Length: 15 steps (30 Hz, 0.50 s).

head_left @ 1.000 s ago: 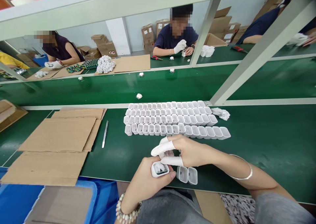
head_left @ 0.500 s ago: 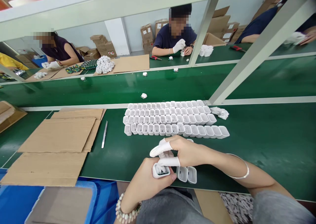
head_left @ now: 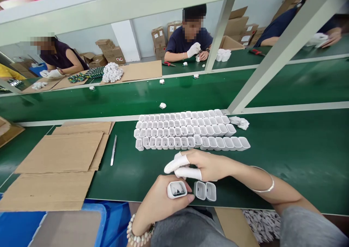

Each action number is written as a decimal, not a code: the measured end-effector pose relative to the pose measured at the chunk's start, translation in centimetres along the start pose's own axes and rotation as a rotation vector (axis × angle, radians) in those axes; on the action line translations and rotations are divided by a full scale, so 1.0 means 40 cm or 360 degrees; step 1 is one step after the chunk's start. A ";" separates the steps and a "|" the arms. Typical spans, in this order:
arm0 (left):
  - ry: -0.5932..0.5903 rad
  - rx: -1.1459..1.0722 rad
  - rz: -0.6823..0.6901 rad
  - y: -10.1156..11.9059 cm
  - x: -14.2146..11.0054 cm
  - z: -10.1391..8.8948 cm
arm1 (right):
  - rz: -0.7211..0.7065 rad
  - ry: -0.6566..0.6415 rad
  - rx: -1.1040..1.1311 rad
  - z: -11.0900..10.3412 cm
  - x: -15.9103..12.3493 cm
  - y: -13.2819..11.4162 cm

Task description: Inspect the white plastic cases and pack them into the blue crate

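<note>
My left hand [head_left: 159, 199], with a beaded bracelet at the wrist, is wrapped round a small white plastic housing [head_left: 176, 190]. The housing's open end faces up, showing white material and a dark edge inside. Just above it is my right hand [head_left: 208, 165], fingers stretched out and apart, with white finger covers on the thumb and forefinger. Nothing shows in its grip, though its underside is hidden. Two empty translucent white cups [head_left: 200, 191] stand beside my left hand, below the right palm. Beyond both hands, similar white cups [head_left: 178, 142] stand in several rows.
Tweezers [head_left: 113, 150] lie left of the rows, near stacked cardboard sheets [head_left: 61, 150]. Crumpled white material [head_left: 240, 122] is at the right end. A slanted metal post [head_left: 256, 76] rises behind. Small white-topped pieces [head_left: 163, 105] sit on the green strip; several co-workers sit across.
My right thumb has drawn back from the housing's opening, leaving its contents more visible. The white-topped pieces on the green strip have shifted right. My left hand keeps its hold.
</note>
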State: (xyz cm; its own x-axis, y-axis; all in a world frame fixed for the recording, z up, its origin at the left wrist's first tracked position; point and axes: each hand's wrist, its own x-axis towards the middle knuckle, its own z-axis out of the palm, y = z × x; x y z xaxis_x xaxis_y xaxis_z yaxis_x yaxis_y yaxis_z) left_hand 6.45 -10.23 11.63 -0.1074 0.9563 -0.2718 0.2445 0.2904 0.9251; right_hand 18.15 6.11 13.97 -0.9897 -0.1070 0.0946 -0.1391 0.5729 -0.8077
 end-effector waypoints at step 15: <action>0.0522 -0.0343 0.0175 -0.209 -0.002 -0.040 | 0.0123 0.0309 -0.0159 -0.006 0.027 0.053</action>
State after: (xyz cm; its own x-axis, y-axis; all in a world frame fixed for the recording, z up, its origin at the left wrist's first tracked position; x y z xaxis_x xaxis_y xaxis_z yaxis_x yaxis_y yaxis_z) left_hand 2.89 -12.78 4.34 -0.4018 0.9100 -0.1018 0.0676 0.1403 0.9878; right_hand 16.76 7.40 12.53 -0.9839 0.0931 0.1525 -0.0555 0.6521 -0.7561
